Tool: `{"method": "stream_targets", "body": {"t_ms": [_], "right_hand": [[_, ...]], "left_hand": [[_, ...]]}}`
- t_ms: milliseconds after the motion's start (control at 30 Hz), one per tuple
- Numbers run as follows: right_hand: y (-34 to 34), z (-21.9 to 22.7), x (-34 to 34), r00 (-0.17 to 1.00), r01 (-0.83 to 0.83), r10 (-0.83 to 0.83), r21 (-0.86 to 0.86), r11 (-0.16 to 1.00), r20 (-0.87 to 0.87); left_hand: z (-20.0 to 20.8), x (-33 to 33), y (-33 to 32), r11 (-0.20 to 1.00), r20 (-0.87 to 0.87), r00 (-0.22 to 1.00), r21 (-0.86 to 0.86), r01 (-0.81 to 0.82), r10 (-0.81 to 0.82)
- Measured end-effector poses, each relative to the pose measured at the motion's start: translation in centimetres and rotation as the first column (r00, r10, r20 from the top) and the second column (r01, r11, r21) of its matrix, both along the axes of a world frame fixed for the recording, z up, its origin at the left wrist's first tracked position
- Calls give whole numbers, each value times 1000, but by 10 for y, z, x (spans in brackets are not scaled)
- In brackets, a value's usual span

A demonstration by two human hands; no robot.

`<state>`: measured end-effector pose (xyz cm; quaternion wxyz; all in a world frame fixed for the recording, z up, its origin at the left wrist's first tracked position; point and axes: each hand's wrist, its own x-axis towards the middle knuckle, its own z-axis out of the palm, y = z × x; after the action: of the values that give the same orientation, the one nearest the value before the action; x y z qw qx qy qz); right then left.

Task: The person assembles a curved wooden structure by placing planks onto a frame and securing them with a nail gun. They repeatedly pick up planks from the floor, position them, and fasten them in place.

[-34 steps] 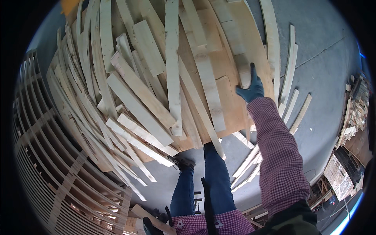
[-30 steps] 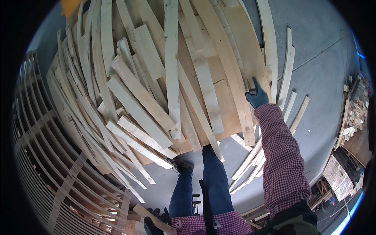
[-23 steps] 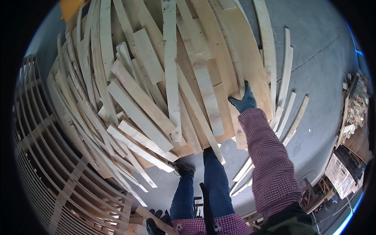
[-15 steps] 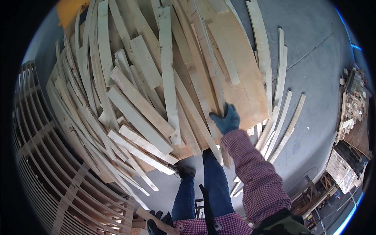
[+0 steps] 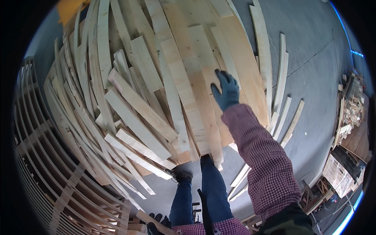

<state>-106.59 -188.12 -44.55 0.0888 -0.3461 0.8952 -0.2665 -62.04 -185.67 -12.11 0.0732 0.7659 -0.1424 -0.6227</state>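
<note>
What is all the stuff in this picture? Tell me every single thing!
wooden planks: many, too many to count, pale wood, heaped in a big pile in the middle
loose slats: a few, pale wood, on the floor right of the pile
slatted wooden frames: count unclear, pale wood, along the left edge
floor: one, grey, under everything
stacked wood and boxes: several, brown, far right edge
yellow thing: one, top left, mostly hidden
legs: two, blue trousers, dark shoes, bottom middle
left hand: one, dark glove, bottom edge, grip on a wooden piece, partly hidden
right hand: one, blue glove, fingers spread over the planks, checked red sleeve
</note>
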Motion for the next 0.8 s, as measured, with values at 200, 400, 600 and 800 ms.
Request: {"method": "stream_targets", "body": {"t_ms": [200,400,600,800], "right_hand": [[-101,-6,-40,877,255,-414,492,832,245],[-105,-2,-60,828,207,-452,569,796,331],[-60,10,-25,853,127,-372,546,828,366],[4,40,-29,970,155,-243,736,659,14]], "left_hand": [[-13,10,8,999,10,1000,-31,-16,17],[-13,-1,9,997,20,997,-19,-77,77],[-12,4,16,994,-45,993,-9,-111,110],[-8,10,13,993,-85,990,-26,-116,114]]}}
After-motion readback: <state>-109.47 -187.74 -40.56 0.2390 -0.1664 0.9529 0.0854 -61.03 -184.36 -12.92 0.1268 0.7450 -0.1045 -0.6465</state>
